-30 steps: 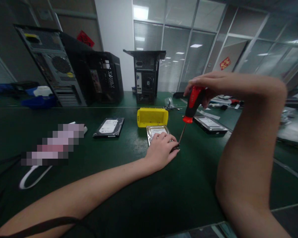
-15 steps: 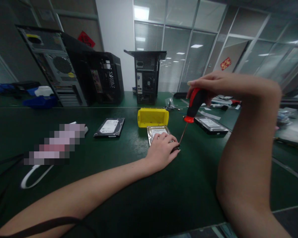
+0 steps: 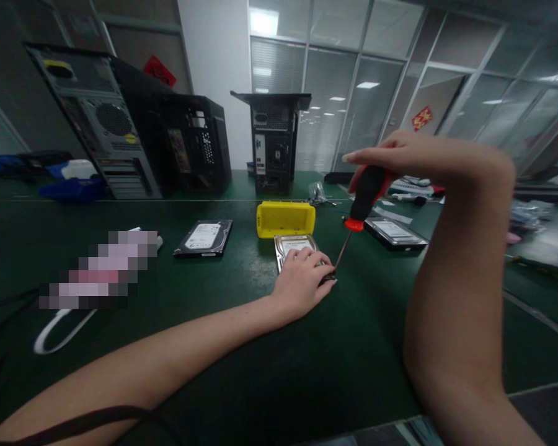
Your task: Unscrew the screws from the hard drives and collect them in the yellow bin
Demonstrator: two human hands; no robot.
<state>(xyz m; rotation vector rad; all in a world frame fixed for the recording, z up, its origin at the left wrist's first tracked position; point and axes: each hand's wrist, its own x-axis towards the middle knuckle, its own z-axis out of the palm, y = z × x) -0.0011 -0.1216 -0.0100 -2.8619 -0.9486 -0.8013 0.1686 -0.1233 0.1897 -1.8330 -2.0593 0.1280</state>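
My left hand (image 3: 302, 282) lies over the near part of a silver hard drive (image 3: 294, 242), its fingers wrapped round the right edge and hiding much of the drive. My right hand (image 3: 384, 164) grips the handle of a red and black screwdriver (image 3: 365, 197) from above. The thin shaft slants down and left, and its tip meets the drive's right edge beside my left fingertips. Whether a screw sits under the tip is too small to tell. Right behind the drive stands a yellow bin (image 3: 286, 219).
Another hard drive (image 3: 203, 238) lies to the left, and one more (image 3: 395, 233) lies right of the screwdriver. Computer cases (image 3: 274, 145) stand at the back. A blurred-out pink object (image 3: 106, 266) with a white strap is at the left on the green table (image 3: 242, 384).
The view has shifted slightly. My right hand has turned a little on the screwdriver handle, its fingers in a somewhat different pose. My left hand stays on the drive.
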